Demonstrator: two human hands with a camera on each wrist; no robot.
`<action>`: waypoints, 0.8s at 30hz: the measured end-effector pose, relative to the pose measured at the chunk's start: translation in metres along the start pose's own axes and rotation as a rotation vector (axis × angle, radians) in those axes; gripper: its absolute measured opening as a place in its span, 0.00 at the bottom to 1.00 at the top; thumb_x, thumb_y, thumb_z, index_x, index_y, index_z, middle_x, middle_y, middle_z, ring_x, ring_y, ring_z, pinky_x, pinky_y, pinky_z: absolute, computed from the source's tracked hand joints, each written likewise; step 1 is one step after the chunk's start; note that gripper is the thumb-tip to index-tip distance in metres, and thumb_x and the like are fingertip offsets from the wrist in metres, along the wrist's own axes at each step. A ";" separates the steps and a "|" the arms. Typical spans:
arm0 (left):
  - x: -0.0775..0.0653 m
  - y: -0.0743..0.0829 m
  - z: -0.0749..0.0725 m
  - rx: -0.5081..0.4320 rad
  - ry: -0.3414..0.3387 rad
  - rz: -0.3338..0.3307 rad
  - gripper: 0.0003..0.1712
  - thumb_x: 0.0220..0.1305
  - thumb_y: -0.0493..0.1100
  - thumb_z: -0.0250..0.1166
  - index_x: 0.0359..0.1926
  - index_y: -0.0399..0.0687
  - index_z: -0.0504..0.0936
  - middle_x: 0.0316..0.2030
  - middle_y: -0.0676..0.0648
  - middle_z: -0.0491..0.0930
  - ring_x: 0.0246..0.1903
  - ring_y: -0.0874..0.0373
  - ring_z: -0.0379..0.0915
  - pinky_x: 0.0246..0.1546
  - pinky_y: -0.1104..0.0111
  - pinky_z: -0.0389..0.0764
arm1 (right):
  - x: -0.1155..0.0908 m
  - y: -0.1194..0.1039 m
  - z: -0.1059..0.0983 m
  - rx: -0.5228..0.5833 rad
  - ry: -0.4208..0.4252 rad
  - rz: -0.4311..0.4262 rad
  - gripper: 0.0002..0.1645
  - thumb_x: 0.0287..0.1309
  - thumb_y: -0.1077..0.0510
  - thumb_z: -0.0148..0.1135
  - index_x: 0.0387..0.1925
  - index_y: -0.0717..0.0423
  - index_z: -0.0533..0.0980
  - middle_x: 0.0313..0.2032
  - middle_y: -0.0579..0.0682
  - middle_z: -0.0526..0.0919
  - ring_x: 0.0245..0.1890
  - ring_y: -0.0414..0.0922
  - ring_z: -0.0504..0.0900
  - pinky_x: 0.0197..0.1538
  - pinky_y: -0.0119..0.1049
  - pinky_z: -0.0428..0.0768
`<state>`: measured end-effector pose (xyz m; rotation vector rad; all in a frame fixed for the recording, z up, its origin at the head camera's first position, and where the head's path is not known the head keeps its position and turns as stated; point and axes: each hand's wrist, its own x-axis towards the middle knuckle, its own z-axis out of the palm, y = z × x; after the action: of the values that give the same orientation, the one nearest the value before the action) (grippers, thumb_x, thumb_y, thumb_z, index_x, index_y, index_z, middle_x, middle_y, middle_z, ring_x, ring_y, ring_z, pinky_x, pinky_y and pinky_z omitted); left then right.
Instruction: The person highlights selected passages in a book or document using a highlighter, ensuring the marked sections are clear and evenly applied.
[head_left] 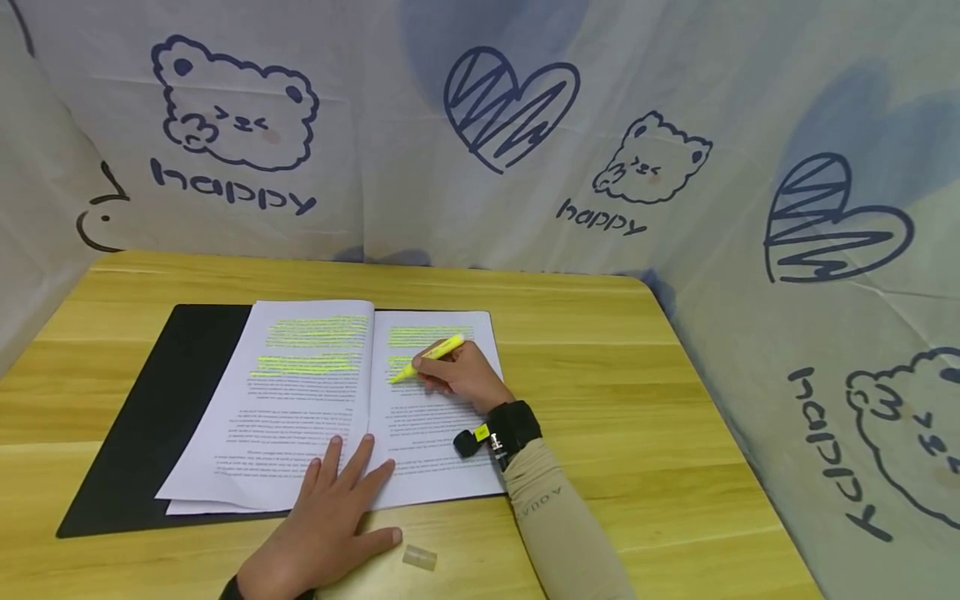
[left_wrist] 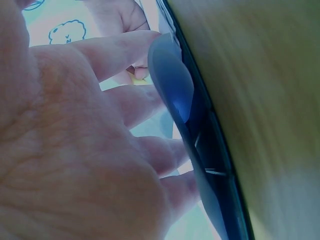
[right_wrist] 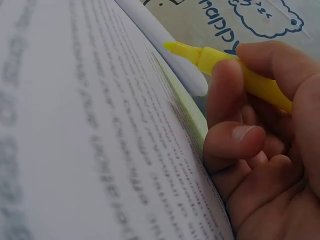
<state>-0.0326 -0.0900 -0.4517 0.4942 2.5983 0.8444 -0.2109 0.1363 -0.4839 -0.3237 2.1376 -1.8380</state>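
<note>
My right hand (head_left: 467, 375) pinches a yellow highlighter (head_left: 438, 357) between thumb and fingers, its tip at the printed lines of the right-hand page (head_left: 442, 425). In the right wrist view the highlighter (right_wrist: 260, 80) has its yellow tip uncovered, close above the paper. Yellow-marked lines fill the upper part of the left-hand page (head_left: 292, 408), and more show at the top of the right-hand one. With fingers spread, my left hand (head_left: 322, 517) rests on the lower edge of the pages, near the fold. The left wrist view shows its palm (left_wrist: 85, 135) and the fingers reaching over the curled paper edge.
Beneath the papers lies a black mat or folder (head_left: 142, 417) on the wooden table (head_left: 615, 417). A small translucent cap-like piece (head_left: 419, 557) lies near the left thumb. A printed curtain (head_left: 405, 192) borders the table at the back and right.
</note>
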 end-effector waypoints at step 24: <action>-0.001 -0.001 0.001 0.013 0.009 0.003 0.48 0.61 0.64 0.72 0.75 0.45 0.70 0.81 0.35 0.48 0.78 0.26 0.26 0.70 0.28 0.34 | -0.002 -0.003 0.000 -0.210 0.022 -0.015 0.13 0.62 0.44 0.74 0.34 0.48 0.87 0.22 0.52 0.83 0.22 0.44 0.77 0.26 0.32 0.70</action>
<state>-0.0312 -0.0909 -0.4526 0.4991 2.6138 0.8332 -0.2088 0.1367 -0.4807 -0.3689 2.3545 -1.6332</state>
